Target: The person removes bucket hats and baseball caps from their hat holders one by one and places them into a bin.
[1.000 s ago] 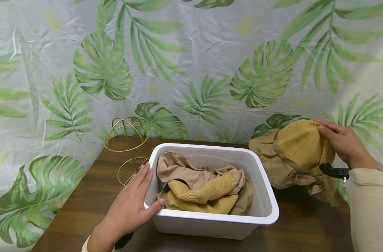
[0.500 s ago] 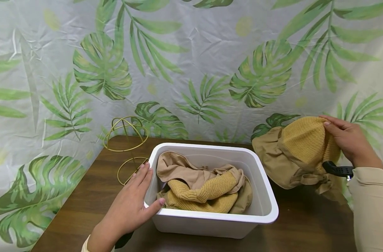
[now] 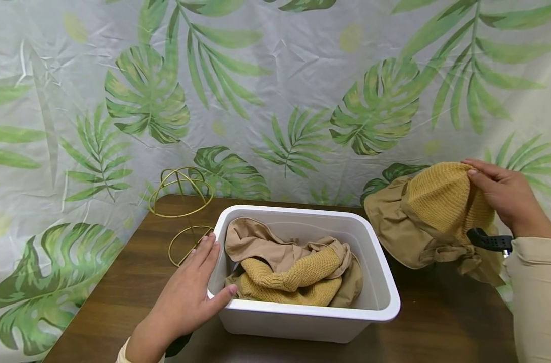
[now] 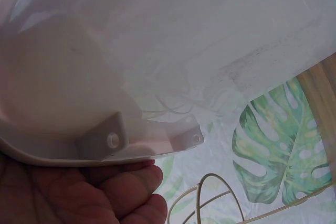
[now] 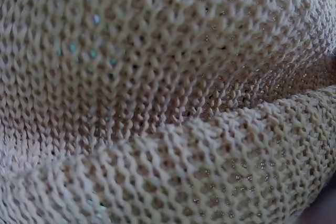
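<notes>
At the right of the head view, my right hand pinches a sun hat at the top of its mustard knitted crown. The hat's khaki cloth brim hangs down on the left, with a cloth bow below. Its knit fills the right wrist view. My left hand rests on the rim of a white plastic bin, fingers straight along the left side and thumb across the front corner. Inside the bin lie more hats, tan and khaki cloth with mustard knit, folded over one another. From below, the left wrist view shows fingers under the rim.
Behind the left hand stands a gold wire stand with a domed top and a round base. Everything sits on a dark brown wooden table. A leaf-print curtain hangs right behind the table's far edge.
My right hand has lifted the hat slightly, up and to the right, away from the bin. The left hand and the bin stay nearly in place.
</notes>
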Tool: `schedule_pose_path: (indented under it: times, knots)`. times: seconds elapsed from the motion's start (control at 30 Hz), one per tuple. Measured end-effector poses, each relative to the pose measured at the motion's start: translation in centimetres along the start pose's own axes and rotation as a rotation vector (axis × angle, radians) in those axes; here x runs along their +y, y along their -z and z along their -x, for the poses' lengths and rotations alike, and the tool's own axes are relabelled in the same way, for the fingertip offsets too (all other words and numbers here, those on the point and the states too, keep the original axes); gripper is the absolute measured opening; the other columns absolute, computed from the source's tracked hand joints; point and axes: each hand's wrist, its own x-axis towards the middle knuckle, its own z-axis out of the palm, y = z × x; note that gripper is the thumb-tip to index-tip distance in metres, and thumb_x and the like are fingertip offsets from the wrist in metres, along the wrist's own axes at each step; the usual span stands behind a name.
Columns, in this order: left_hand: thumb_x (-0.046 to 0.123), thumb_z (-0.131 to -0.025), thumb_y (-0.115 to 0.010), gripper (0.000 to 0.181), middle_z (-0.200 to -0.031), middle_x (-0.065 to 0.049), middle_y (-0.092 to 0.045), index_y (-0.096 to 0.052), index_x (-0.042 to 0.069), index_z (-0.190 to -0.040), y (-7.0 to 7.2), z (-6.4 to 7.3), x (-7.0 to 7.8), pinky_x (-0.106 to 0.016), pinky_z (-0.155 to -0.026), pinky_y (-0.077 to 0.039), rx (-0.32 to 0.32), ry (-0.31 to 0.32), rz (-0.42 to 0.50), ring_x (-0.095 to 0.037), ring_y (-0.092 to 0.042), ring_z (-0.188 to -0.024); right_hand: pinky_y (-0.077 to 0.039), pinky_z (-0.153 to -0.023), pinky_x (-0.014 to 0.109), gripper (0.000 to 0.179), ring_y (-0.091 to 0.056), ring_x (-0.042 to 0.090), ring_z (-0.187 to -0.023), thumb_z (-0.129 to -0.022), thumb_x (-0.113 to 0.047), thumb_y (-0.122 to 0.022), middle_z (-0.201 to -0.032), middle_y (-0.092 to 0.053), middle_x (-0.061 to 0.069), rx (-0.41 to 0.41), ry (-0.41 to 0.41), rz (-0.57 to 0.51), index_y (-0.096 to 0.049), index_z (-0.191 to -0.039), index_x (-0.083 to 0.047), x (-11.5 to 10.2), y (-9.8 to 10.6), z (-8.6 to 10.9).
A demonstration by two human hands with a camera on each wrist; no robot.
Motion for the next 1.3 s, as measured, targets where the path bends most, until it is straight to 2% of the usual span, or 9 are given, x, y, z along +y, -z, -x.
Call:
schedule_pose_path:
  times: [0.33, 0.5, 0.67, 0.77, 0.97, 1.13, 1.2, 1.3]
  knots:
    - [0.053, -0.093, -0.06, 0.082, -0.153, -0.024, -0.037, -0.045, -0.012, -0.142, 0.0, 0.1, 0.0, -0.055, -0.112, -0.031, -0.001, -0.002, -0.001, -0.037, -0.031, -0.144, -0.035, -0.089, 0.001, 0.05, -0.033, -0.005, -0.134, -0.099, -0.043, -0.052, -0.141, -0.047, -0.026, 0.024, 0.024, -0.023, -0.051, -0.147, -0.026, -0.7, 0.1, 0.3]
    - [0.052, -0.093, -0.06, 0.082, -0.152, -0.025, -0.038, -0.046, -0.012, -0.141, -0.1, 0.0, -0.1, -0.055, -0.112, -0.032, 0.003, -0.008, -0.006, -0.038, -0.032, -0.143, -0.035, -0.088, 0.0, 0.05, -0.034, -0.003, -0.134, -0.099, -0.045, -0.05, -0.146, -0.043, -0.022, 0.068, 0.005, 0.013, -0.051, -0.147, -0.03, -1.0, 0.0, 0.6]
    - [0.053, -0.093, -0.06, 0.082, -0.152, -0.024, -0.038, -0.045, -0.012, -0.142, -0.1, 0.0, -0.1, -0.055, -0.112, -0.031, -0.001, 0.001, -0.003, -0.036, -0.031, -0.144, -0.033, -0.096, 0.003, 0.051, -0.028, 0.0, -0.14, -0.1, -0.046, -0.046, -0.153, -0.036, -0.018, 0.082, -0.017, 0.027, -0.048, -0.149, -0.032, -1.5, 0.1, 0.6]
    - [0.053, -0.093, -0.06, 0.083, -0.153, -0.024, -0.037, -0.045, -0.011, -0.142, 0.0, 0.1, -0.2, -0.055, -0.112, -0.031, -0.004, 0.008, -0.001, -0.036, -0.03, -0.144, -0.03, -0.105, 0.01, 0.051, -0.024, 0.002, -0.143, -0.099, -0.047, -0.046, -0.154, -0.033, -0.018, 0.092, -0.029, 0.014, -0.047, -0.149, -0.033, -1.8, 0.1, 0.6]
    - [0.053, -0.093, -0.059, 0.082, -0.153, -0.024, -0.037, -0.045, -0.011, -0.142, 0.0, 0.0, -0.2, -0.056, -0.112, -0.031, -0.006, 0.003, 0.004, -0.036, -0.03, -0.144, -0.025, -0.117, 0.029, 0.05, -0.031, 0.002, -0.139, -0.098, -0.05, -0.046, -0.151, -0.038, -0.02, 0.131, -0.061, 0.014, -0.047, -0.147, -0.038, -2.8, 0.3, 0.6]
    - [0.053, -0.093, -0.059, 0.083, -0.153, -0.024, -0.038, -0.045, -0.012, -0.142, -0.1, -0.1, -0.3, -0.055, -0.112, -0.03, -0.005, -0.001, 0.006, -0.037, -0.03, -0.144, -0.032, -0.106, 0.012, 0.049, -0.033, 0.002, -0.139, -0.099, -0.046, -0.049, -0.151, -0.04, -0.017, 0.128, -0.024, -0.005, -0.05, -0.146, -0.034, -3.6, 0.3, 0.6]
    - [0.053, -0.093, -0.059, 0.082, -0.152, -0.024, -0.038, -0.045, -0.012, -0.142, -0.1, -0.1, -0.3, -0.055, -0.112, -0.03, -0.003, -0.005, 0.003, -0.037, -0.031, -0.144, -0.034, -0.097, 0.005, 0.048, -0.034, 0.002, -0.138, -0.1, -0.043, -0.049, -0.151, -0.04, -0.016, 0.13, 0.004, -0.006, -0.051, -0.146, -0.031, -3.8, 0.3, 0.6]
    - [0.054, -0.093, -0.059, 0.083, -0.152, -0.024, -0.038, -0.045, -0.012, -0.142, -0.2, -0.2, -0.3, -0.054, -0.113, -0.03, -0.003, -0.005, 0.001, -0.037, -0.031, -0.144, -0.033, -0.099, 0.005, 0.046, -0.034, 0.001, -0.138, -0.101, -0.04, -0.049, -0.151, -0.04, -0.017, 0.132, 0.04, 0.014, -0.052, -0.146, -0.03, -4.0, 0.1, 0.7]
